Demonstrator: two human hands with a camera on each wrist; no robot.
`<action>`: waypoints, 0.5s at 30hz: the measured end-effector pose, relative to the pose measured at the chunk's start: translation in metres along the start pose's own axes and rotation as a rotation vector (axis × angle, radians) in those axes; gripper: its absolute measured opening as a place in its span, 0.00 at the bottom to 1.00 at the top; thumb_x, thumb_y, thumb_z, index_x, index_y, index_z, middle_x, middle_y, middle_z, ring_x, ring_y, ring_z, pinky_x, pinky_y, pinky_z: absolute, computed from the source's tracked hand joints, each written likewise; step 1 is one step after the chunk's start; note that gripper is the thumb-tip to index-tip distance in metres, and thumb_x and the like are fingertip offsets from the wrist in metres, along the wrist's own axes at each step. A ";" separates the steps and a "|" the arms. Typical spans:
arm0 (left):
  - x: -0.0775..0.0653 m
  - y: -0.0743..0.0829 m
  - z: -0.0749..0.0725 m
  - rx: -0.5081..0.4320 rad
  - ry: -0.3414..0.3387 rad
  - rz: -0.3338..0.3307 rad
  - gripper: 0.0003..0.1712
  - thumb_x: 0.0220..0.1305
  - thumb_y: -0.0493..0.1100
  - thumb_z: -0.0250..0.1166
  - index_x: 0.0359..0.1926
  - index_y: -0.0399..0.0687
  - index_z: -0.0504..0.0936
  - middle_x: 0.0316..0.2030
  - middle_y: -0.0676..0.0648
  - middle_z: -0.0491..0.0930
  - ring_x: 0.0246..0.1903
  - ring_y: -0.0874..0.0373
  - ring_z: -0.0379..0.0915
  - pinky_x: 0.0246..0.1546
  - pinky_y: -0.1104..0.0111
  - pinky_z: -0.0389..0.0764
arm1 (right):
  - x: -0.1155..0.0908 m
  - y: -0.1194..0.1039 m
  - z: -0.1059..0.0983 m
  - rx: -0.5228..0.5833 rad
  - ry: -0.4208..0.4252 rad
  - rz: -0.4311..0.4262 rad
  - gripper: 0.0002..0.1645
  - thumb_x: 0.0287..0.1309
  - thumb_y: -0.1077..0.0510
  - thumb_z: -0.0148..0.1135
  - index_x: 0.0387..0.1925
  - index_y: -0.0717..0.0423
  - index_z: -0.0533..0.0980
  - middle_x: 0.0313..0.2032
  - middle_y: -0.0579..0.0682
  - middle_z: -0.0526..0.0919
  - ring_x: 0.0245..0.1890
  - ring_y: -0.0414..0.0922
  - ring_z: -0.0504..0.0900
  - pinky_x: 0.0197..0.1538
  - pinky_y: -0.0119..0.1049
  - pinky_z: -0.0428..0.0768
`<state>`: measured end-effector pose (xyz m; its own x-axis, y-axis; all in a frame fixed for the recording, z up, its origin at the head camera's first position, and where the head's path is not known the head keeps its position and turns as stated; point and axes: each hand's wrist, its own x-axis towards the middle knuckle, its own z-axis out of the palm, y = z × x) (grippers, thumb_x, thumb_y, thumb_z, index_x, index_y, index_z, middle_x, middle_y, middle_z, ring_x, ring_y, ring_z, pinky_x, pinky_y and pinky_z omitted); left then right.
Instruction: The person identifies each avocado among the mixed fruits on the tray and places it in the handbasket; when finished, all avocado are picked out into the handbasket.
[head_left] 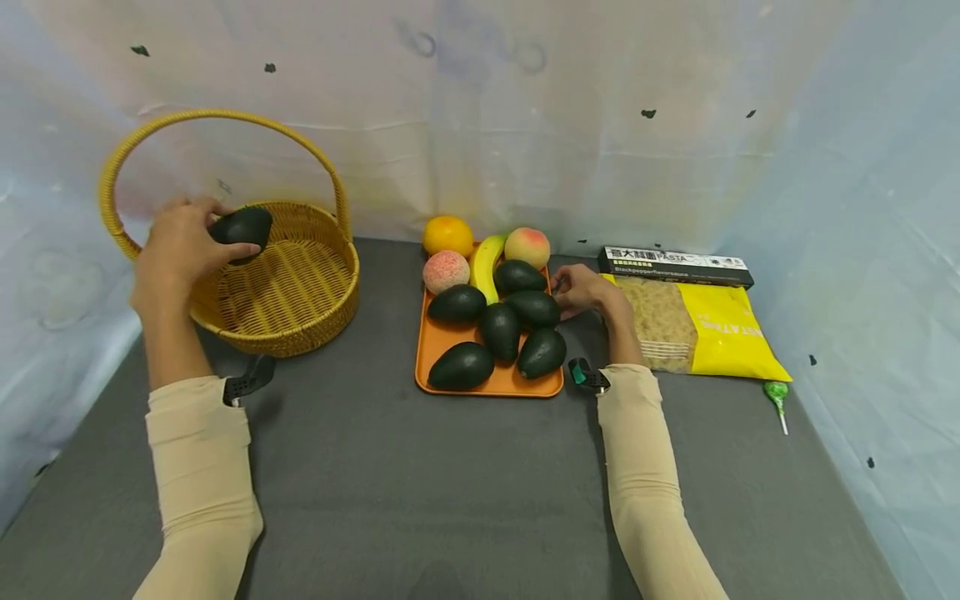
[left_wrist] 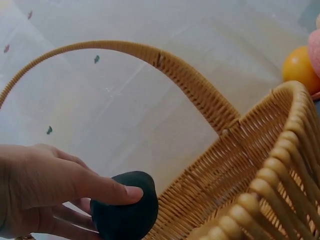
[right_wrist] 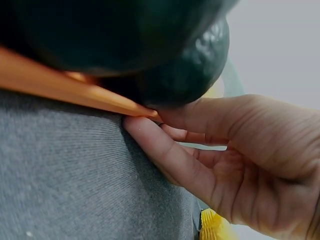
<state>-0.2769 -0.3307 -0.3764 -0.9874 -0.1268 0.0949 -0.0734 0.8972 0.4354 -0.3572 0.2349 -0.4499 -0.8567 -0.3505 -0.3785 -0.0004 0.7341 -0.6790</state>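
Observation:
My left hand [head_left: 178, 244] grips a dark green avocado [head_left: 243, 232] over the left part of a wicker basket [head_left: 330, 329]. In the left wrist view the thumb lies across the avocado [left_wrist: 127, 217], and some fingers are hidden behind it. My right hand [head_left: 585, 292] is at the right side of an orange tray [head_left: 495, 388]. As the right wrist view shows, its fingers pinch the tray's rim [right_wrist: 100, 97], one digit below the edge and another above. Several avocados [head_left: 461, 367] lie on the tray, with a banana [head_left: 486, 262] and two peaches [head_left: 527, 247] behind them.
An orange [head_left: 447, 235] sits at the tray's back left corner. Right of my right hand are a yellow pasta bag [head_left: 731, 333], a black pasta box [head_left: 675, 267] and a green lollipop [head_left: 777, 392]. The basket's tall handle [head_left: 217, 115] arches over it. Pale sheeting surrounds the grey table.

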 end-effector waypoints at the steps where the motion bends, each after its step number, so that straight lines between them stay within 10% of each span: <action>1: 0.001 -0.001 0.001 0.004 -0.008 -0.011 0.43 0.69 0.54 0.68 0.74 0.32 0.66 0.66 0.21 0.61 0.59 0.24 0.61 0.57 0.30 0.68 | 0.000 0.000 0.000 -0.001 0.001 -0.002 0.22 0.66 0.64 0.66 0.58 0.67 0.72 0.41 0.56 0.80 0.30 0.42 0.85 0.39 0.38 0.90; 15: 0.005 -0.010 0.020 -0.020 -0.004 -0.114 0.37 0.66 0.45 0.73 0.67 0.29 0.69 0.66 0.19 0.59 0.57 0.21 0.60 0.54 0.29 0.68 | 0.000 0.001 0.001 0.022 -0.003 -0.005 0.22 0.68 0.66 0.64 0.59 0.69 0.71 0.42 0.58 0.80 0.30 0.41 0.85 0.39 0.37 0.90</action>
<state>-0.2839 -0.3319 -0.3982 -0.9734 -0.2255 0.0400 -0.1822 0.8683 0.4614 -0.3568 0.2357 -0.4511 -0.8552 -0.3561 -0.3766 0.0064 0.7193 -0.6946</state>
